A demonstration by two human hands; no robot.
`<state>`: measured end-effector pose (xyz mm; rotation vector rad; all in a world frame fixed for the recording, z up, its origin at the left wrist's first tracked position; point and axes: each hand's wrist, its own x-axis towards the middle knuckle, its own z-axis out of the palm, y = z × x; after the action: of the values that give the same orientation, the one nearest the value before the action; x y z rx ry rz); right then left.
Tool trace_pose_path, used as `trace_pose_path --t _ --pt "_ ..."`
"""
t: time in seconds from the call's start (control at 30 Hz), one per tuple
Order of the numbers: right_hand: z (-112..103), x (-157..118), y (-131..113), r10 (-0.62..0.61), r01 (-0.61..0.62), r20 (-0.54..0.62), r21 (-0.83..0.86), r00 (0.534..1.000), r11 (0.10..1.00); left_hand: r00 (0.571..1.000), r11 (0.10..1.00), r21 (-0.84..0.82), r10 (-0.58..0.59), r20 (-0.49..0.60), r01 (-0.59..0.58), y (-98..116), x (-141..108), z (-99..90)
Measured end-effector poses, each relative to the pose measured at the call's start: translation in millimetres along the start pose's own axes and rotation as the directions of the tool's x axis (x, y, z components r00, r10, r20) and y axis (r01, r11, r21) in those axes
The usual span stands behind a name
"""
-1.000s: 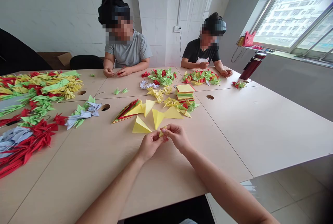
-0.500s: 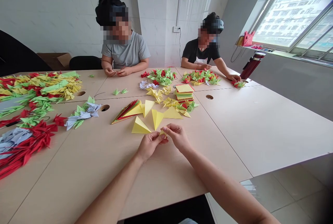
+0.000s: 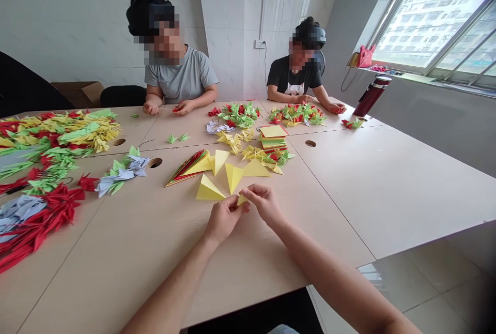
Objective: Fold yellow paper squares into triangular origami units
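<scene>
My left hand [image 3: 223,219] and my right hand [image 3: 263,203] meet above the table, pinching a small folded piece of yellow paper [image 3: 242,199] between their fingertips. Most of that piece is hidden by my fingers. Just beyond my left hand lies a folded yellow paper triangle [image 3: 209,190], and another [image 3: 233,177] lies beyond the gap between my hands. Further off are a fanned stack of red and yellow folded paper [image 3: 188,169] and a squared stack of coloured paper sheets [image 3: 274,138].
Heaps of red, yellow and green paper cranes [image 3: 58,142] cover the left of the pale wooden table [image 3: 329,210]. Two co-workers [image 3: 178,78] [image 3: 296,78] sit across it with more cranes. A dark red flask [image 3: 371,95] stands near the far right corner.
The whole view has turned slightly, so the table and co-workers sit further left. My hands keep their pinch on the yellow paper. The right co-worker's hand has drawn back from the table's edge.
</scene>
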<state>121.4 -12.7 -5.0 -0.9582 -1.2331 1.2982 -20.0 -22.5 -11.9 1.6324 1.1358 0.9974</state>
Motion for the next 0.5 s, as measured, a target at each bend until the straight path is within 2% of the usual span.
trace_pose_path --t 0.1,0.2,0.4,0.5 --pt "-3.0 1.5 -3.0 -0.038 0.032 -0.057 -0.103 0.998 0.994 1.0 0.997 -0.076 -0.009 0.017 0.011 -1.5 -0.5 -1.9" --pt "-4.5 1.4 -5.1 -0.063 0.051 -0.066 -0.168 0.996 0.984 1.0 0.995 -0.1 -0.027 -0.004 0.027 -2.4 0.6 -5.5" --pt "-2.4 -0.2 -8.2 -0.017 0.016 0.134 0.01 0.991 1.0 0.99 0.964 -0.253 -0.108 -0.088 0.083 -1.4 4.0 -10.7" --pt "-1.1 0.1 -8.1 -0.003 -0.002 0.135 0.037 0.991 0.999 0.981 0.933 -0.349 -0.144 -0.132 0.09 -0.1 4.6 -11.0"
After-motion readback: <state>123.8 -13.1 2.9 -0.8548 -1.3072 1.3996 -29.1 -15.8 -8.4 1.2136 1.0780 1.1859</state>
